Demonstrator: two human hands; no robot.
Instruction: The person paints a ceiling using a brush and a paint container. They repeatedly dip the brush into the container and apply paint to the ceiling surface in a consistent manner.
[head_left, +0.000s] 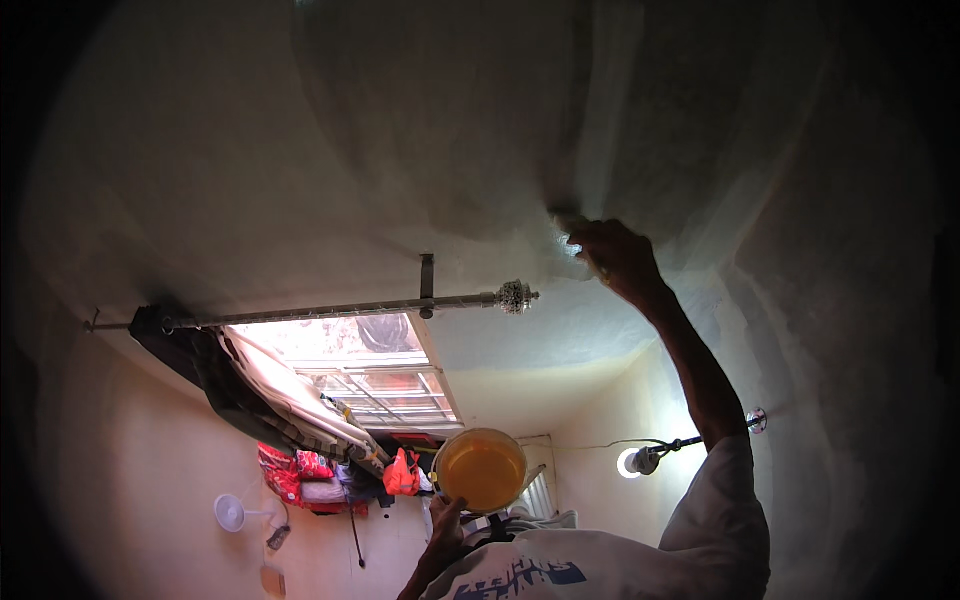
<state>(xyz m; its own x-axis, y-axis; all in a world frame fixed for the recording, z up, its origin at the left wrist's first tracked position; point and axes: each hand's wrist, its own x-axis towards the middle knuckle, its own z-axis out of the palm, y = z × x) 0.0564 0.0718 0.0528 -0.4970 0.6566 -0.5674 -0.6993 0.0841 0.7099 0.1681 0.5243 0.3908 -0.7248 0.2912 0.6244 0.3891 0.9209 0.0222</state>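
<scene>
Left hand (pixel 450 518) | bucket (pixel 482 432) of amber liquid (pixel 483 474) is being held, clamped at its rim, below the curtain rod (pixel 350 309) | right hand (pixel 617 256) | small pale tool (pixel 571 244), kind unclear, is being gripped by fingers and held at the wall (pixel 480 170), above and right of the rod.

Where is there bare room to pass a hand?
Bare plastered surface runs above the curtain rod, left of the right hand; another patch lies between the rod's finial and the right forearm. Crowded: below the window, where the curtain, orange fabric and the bucket in the left hand bunch together in view.
</scene>
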